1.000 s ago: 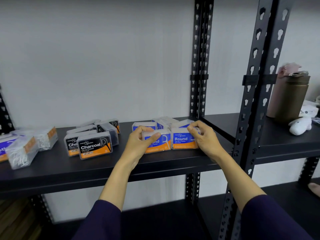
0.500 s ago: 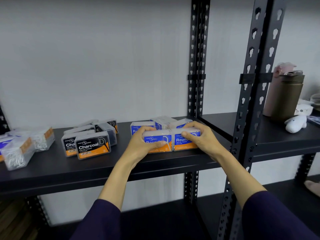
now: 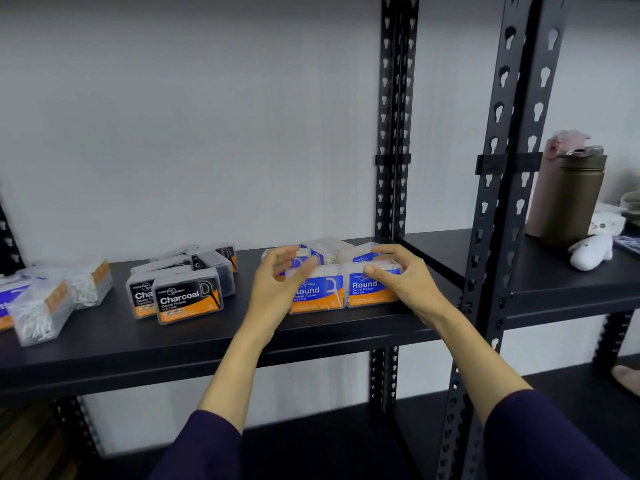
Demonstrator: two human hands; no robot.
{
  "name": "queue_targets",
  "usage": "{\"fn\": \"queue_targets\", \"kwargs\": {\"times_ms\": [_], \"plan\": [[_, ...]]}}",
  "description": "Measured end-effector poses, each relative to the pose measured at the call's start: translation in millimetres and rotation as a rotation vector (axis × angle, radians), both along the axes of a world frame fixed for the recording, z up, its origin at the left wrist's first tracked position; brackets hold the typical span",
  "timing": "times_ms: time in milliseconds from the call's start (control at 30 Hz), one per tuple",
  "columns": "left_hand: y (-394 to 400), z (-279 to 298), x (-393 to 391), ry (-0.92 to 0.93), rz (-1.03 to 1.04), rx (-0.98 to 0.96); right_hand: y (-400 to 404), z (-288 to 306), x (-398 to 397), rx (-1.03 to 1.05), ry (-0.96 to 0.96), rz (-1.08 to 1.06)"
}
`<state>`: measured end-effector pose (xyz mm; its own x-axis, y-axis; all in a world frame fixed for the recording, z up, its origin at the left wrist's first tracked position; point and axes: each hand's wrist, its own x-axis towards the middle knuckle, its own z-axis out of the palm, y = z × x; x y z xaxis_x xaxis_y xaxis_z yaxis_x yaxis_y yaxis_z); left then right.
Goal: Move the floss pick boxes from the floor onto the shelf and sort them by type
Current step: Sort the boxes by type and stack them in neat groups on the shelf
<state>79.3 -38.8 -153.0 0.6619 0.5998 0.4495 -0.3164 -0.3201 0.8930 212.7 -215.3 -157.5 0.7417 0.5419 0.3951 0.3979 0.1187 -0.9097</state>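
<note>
Two blue and orange "Round" floss pick boxes point(image 3: 322, 292) point(image 3: 369, 289) stand side by side at the front of the black shelf point(image 3: 207, 341), with more blue boxes point(image 3: 325, 251) behind them. My left hand point(image 3: 277, 289) hovers just off the left box, fingers loosely curled and holding nothing. My right hand point(image 3: 405, 278) arches over the right box, thumb tip at its front top edge, fingers spread above it. Black "Charcoal" boxes point(image 3: 187, 299) form a group to the left. Clear boxes of white picks point(image 3: 41, 313) lie at the far left.
A black slotted upright point(image 3: 485, 237) stands right of my right forearm, another point(image 3: 393, 133) at the back. The neighbouring shelf holds a brown flask point(image 3: 571, 202), a pink bottle point(image 3: 554, 147) and a white toy point(image 3: 588, 256). A lower shelf point(image 3: 346, 445) runs beneath.
Both hands gripped the two front Round boxes before. The left hand has now lifted off its box and the right hand has loosened its fingers; the boxes stay put.
</note>
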Motion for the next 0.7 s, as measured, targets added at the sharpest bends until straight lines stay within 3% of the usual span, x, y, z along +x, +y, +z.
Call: {"fn": "queue_targets", "kwargs": {"times_ms": [100,233,400,567,700], "plan": [[11,3,-1,-0.088,0.06,0.004,0,0,1,0.043,0.041,-0.024],[43,9,10,0.07,0.091,0.256,1,0,5,0.091,0.076,-0.01],[63,10,29,0.255,0.085,0.419,2,10,17,0.145,0.094,-0.04],[71,4,38,0.31,0.136,0.437,13,17,46,0.082,0.045,-0.143],[82,-5,37,0.372,0.13,0.481,23,11,62,-0.021,0.16,-0.09]]}}
